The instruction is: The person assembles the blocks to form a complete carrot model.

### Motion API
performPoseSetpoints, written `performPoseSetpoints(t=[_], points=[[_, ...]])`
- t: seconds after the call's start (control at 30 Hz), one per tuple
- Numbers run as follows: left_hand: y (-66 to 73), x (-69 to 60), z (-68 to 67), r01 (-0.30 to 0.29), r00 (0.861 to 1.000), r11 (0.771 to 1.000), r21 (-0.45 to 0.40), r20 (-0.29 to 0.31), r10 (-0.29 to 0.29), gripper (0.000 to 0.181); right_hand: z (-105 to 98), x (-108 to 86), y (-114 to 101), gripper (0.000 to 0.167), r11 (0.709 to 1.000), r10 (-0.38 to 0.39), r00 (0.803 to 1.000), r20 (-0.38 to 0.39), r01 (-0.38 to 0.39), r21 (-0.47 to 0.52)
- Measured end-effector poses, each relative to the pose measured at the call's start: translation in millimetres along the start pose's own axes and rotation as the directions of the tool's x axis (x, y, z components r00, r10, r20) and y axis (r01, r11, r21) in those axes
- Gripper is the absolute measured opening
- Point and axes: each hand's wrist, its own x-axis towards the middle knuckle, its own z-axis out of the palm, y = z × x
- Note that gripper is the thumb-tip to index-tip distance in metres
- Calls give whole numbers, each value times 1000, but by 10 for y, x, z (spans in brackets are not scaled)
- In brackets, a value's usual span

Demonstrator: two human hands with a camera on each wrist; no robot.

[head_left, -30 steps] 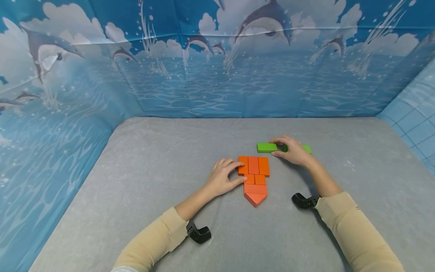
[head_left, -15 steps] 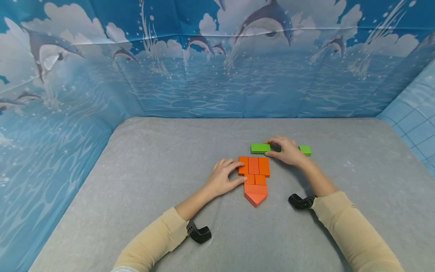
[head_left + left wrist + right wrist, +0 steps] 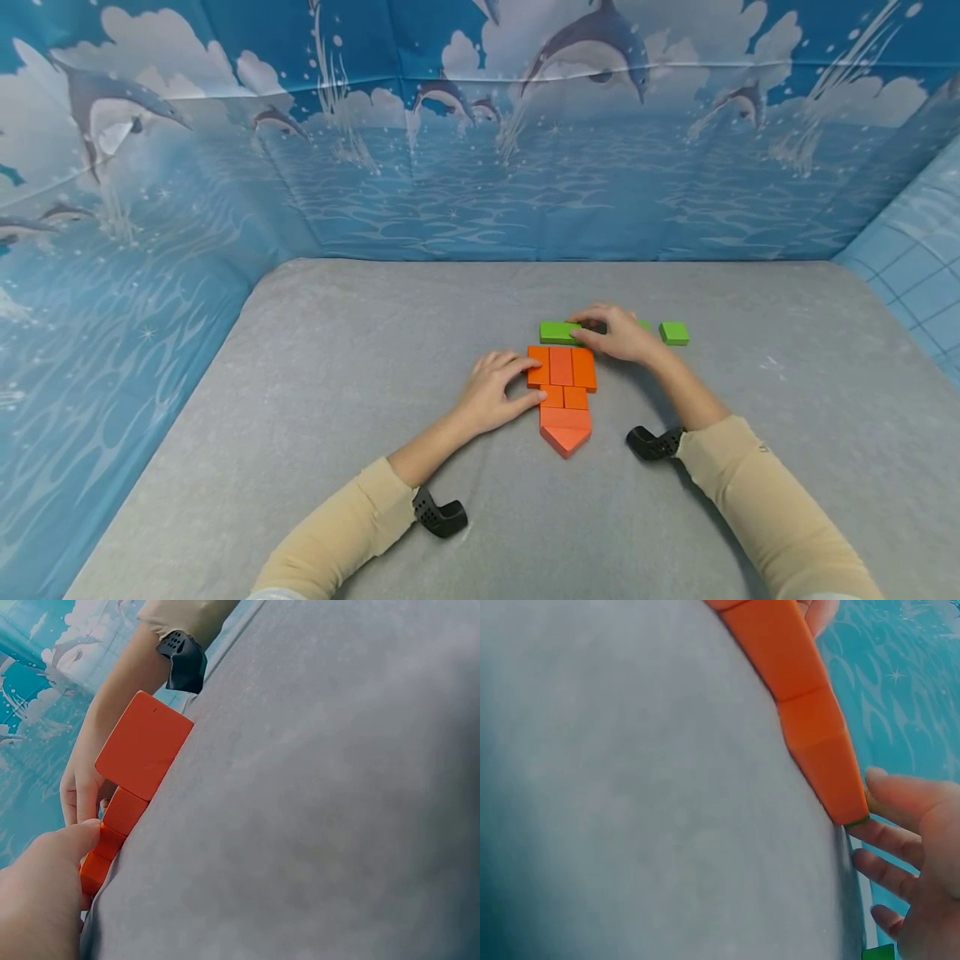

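Observation:
My right hand (image 3: 617, 333) pinches the right end of a long green block (image 3: 557, 333) between thumb and fingers, just beyond the orange blocks. Those orange blocks (image 3: 561, 367) lie flat against each other: a row of three, then two smaller ones, then a band, with a triangular block (image 3: 566, 440) pointing toward me. My left hand (image 3: 491, 392) rests at their left side, its index finger on the upper row and its thumb at the small blocks. In the left wrist view, the thumb touches the orange blocks (image 3: 142, 746). The right wrist view barely shows the held green block, behind the orange ones.
A small green block (image 3: 674, 333) lies right of my right hand. Another green piece (image 3: 645, 325) is mostly hidden behind that hand. The grey cloth surface (image 3: 375, 333) meets a blue dolphin-print curtain (image 3: 450, 192) at the back and sides.
My right hand has slid left with the long green block, which now sits behind the orange upper row. The small green block at right has come out from behind the hand. My left hand stays put.

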Motion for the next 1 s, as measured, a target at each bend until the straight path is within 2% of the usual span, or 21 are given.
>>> performPoseSetpoints(t=[0.3, 1.0], points=[[-5, 0, 7, -1, 1000, 1000, -2, -3, 1, 43, -10, -6, -40, 30, 999, 19, 999, 45, -21, 41], [-2, 1, 12, 11, 1000, 1000, 1, 5, -11, 44, -31, -43, -84, 28, 996, 26, 996, 85, -33, 80]])
